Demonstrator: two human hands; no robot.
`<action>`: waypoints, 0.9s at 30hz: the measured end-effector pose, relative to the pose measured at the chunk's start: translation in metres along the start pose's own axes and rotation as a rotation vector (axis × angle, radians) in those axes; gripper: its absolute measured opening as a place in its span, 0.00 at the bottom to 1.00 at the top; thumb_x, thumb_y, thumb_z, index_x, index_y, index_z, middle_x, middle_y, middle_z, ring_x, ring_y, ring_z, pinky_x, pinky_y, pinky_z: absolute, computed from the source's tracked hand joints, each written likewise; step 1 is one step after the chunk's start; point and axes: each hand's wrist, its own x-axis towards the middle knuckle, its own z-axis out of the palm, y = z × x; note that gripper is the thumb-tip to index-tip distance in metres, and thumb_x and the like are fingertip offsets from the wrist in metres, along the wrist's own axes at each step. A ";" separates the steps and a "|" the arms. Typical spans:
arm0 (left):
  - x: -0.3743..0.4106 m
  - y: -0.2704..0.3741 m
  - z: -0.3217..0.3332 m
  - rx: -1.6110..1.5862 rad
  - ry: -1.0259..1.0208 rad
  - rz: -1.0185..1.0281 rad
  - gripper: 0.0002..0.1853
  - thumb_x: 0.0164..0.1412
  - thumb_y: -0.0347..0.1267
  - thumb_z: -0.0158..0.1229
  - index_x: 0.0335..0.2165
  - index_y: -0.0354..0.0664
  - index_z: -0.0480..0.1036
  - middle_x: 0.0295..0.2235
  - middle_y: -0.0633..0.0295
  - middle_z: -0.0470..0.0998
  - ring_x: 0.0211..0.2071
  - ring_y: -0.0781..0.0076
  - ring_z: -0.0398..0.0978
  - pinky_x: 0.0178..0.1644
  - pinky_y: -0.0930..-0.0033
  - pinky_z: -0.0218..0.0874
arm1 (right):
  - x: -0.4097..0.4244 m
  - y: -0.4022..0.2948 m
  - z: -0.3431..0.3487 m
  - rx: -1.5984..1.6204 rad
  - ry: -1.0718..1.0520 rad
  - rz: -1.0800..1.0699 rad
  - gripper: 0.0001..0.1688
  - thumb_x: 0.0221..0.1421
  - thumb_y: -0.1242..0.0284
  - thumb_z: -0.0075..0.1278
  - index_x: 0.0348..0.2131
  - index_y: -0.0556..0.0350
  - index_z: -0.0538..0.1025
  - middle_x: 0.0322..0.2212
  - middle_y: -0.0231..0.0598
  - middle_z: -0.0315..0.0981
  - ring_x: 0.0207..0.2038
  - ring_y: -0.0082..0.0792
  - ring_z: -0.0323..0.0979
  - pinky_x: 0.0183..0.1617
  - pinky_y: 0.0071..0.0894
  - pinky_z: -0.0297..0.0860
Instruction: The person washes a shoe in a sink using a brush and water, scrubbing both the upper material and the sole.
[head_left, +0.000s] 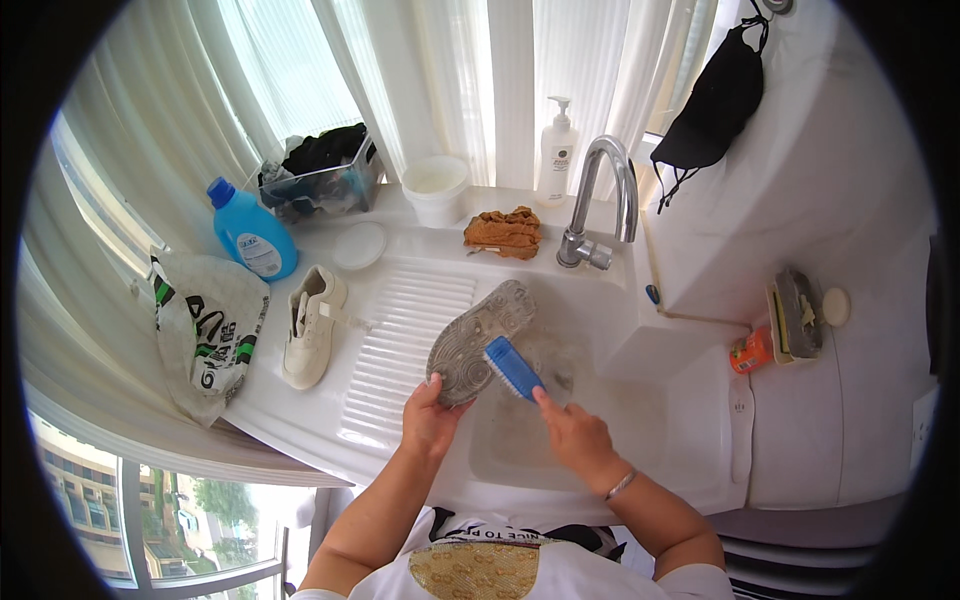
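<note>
My left hand (433, 420) grips one end of a shoe (469, 349), whose grey patterned sole faces up over the left part of the sink basin (637, 450). In my right hand (574, 431) is a blue scrubbing brush (515, 367), its white bristles beside the sole's right edge; whether they touch it I cannot tell. Dirty water lies in the basin beneath. Another shoe, cream-white (309, 330), stands upright on the counter, left of the ribbed washboard (409, 345). Its insides are partly visible.
Behind the basin stand a chrome faucet (581, 217), a crumpled brown cloth (504, 232), a white tub (435, 191) and a pump bottle (556, 154). A blue detergent bottle (255, 236) and a plastic bag (214, 330) are at the left. An orange container (750, 351) sits at the right.
</note>
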 end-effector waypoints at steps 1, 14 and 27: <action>0.001 -0.001 0.001 0.010 -0.009 0.001 0.19 0.63 0.37 0.46 0.50 0.40 0.64 0.48 0.56 0.70 0.51 0.58 0.66 0.56 0.48 0.54 | -0.006 -0.005 -0.001 0.003 -0.055 -0.067 0.29 0.51 0.72 0.45 0.54 0.32 0.67 0.16 0.39 0.62 0.15 0.43 0.66 0.19 0.41 0.66; -0.003 0.003 0.023 -0.136 0.094 -0.046 0.21 0.65 0.38 0.42 0.51 0.34 0.61 0.50 0.51 0.67 0.52 0.55 0.64 0.58 0.49 0.53 | -0.009 -0.011 -0.013 -0.017 -0.067 -0.050 0.32 0.50 0.74 0.45 0.56 0.33 0.65 0.18 0.38 0.62 0.15 0.41 0.65 0.19 0.40 0.67; 0.000 -0.011 0.011 -0.046 0.100 -0.019 0.20 0.64 0.37 0.44 0.50 0.37 0.61 0.48 0.54 0.69 0.51 0.56 0.65 0.57 0.50 0.54 | -0.013 -0.018 0.000 0.061 -0.098 -0.183 0.29 0.53 0.70 0.46 0.55 0.33 0.65 0.17 0.42 0.66 0.16 0.46 0.67 0.21 0.43 0.67</action>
